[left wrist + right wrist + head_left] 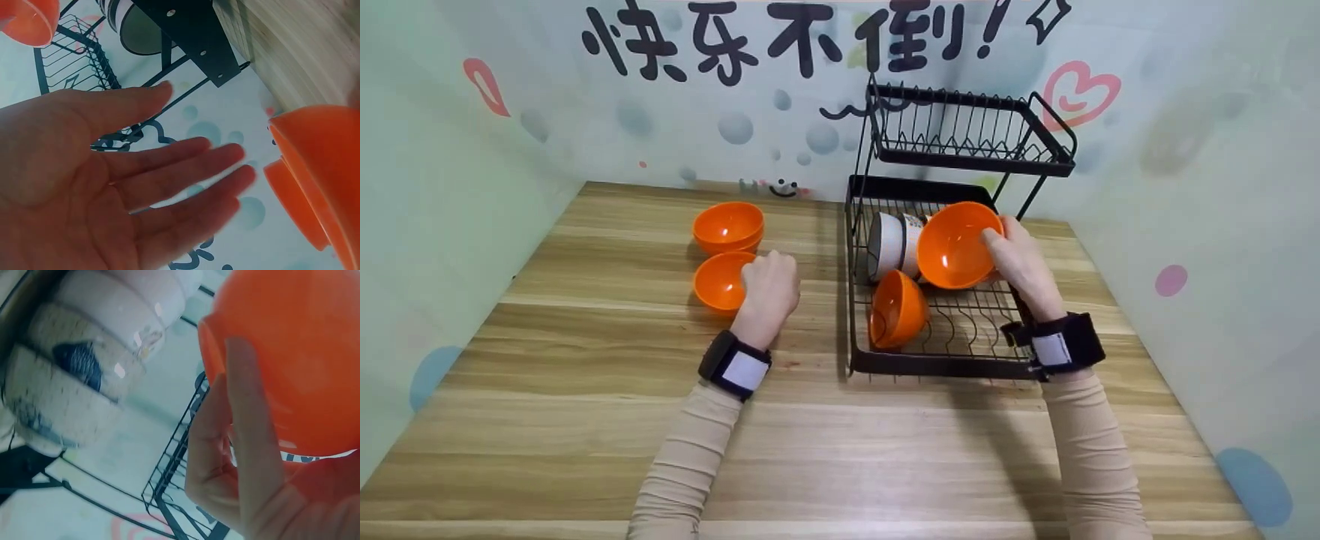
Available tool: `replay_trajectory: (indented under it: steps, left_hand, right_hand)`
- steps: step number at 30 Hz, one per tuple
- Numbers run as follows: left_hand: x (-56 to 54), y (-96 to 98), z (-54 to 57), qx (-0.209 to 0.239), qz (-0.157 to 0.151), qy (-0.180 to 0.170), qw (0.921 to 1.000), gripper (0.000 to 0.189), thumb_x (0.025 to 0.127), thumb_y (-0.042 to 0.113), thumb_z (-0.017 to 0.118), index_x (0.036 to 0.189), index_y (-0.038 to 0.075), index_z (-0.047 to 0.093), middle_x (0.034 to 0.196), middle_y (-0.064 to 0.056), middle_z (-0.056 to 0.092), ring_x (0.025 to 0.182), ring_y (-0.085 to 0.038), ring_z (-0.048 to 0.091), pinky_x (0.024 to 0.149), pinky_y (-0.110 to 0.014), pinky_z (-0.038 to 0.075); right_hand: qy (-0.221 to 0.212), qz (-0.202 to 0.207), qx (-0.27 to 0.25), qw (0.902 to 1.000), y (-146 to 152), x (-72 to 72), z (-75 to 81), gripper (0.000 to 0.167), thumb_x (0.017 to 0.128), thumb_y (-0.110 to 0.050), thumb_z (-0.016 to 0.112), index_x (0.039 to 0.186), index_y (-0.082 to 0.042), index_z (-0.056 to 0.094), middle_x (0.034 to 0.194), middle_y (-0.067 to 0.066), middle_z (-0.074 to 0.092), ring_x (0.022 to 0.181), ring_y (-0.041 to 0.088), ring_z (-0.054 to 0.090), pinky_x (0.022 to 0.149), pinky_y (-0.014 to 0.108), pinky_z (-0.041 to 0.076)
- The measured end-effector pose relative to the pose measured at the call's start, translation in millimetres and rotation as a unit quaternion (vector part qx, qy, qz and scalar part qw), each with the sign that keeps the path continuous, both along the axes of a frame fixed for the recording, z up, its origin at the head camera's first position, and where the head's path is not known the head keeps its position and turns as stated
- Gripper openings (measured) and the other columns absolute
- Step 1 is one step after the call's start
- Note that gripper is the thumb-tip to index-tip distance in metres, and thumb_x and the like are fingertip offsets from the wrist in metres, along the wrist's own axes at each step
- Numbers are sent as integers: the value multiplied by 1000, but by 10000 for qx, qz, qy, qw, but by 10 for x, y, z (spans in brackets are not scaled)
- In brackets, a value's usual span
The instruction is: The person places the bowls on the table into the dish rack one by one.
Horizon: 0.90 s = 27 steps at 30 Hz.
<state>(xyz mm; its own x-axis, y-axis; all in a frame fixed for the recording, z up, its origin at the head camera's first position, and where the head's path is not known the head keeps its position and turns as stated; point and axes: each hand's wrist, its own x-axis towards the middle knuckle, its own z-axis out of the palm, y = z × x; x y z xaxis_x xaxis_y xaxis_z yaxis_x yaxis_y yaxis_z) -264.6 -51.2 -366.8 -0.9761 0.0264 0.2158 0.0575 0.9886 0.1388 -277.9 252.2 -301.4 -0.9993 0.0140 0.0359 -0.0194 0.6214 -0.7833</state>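
Note:
My right hand [1020, 259] grips an orange bowl [956, 247] by its rim, tilted, above the lower tier of the black dish rack [941, 366]. In the right wrist view the fingers [247, 410] lie against the bowl's outside near its foot. Another orange bowl [898, 311] stands on its side in the rack's front left. My left hand [771, 289] hovers beside an orange bowl [716, 281] on the table and hides part of it in the head view. In the left wrist view its fingers [174, 174] are loosely extended, apart from the bowl [320, 180].
White patterned bowls [889, 244] stand on edge in the rack's lower tier, behind the orange ones. The slotted upper tier [971, 127] overhangs the back. What looks like a stack of orange bowls [727, 225] sits farther back on the wooden table [585, 360]. Walls enclose the table's back and sides.

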Motion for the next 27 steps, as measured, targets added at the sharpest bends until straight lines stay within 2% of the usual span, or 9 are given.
replay_trajectory:
  steps: [4,8,14,17,22,27]
  left_hand:
    - [-3,-21,-3,-68,125,-420,9990,21,89,8,53,100,1,70,103,-16,68,96,-35,66,77,-46,55]
    - [-9,-44,-13,-78,162,-572,9982,22,88,7,54,103,1,69,106,-17,67,100,-35,65,79,-45,55]
    - [-43,-76,-35,-98,136,-793,9967,23,88,7,55,106,1,68,109,-17,66,102,-35,65,80,-45,54]
    - [-59,-81,-55,-163,153,-847,9962,23,87,7,56,107,2,68,109,-17,66,101,-34,65,79,-44,55]
    - [-72,-81,-80,-189,194,-835,9961,22,88,7,56,106,2,68,107,-16,67,99,-33,66,76,-42,55]
    - [-85,-94,-110,-148,197,-785,9966,22,89,6,54,105,2,69,107,-16,67,98,-34,66,75,-42,55]
  right_hand:
    - [123,-221,622,9977,5,4,-7,46,94,-26,38,133,-2,40,124,27,55,77,23,64,55,25,55]
    - [187,-369,1238,9914,-15,27,-27,46,93,-29,39,131,-4,41,123,28,56,89,33,64,59,28,55]
    - [270,-469,1804,9821,-78,69,-81,44,92,-30,42,128,-5,40,105,26,61,82,34,66,56,31,54]
    - [351,-555,2159,9742,-118,87,-114,45,91,-33,43,127,-5,41,97,24,60,78,34,64,54,31,50]
    - [453,-532,2760,9586,-179,95,-191,49,88,-35,44,125,-3,42,95,26,59,83,41,61,58,40,46]
    - [379,-408,3094,9493,-244,89,-281,48,88,-35,44,123,-2,40,96,31,60,82,46,62,60,47,47]
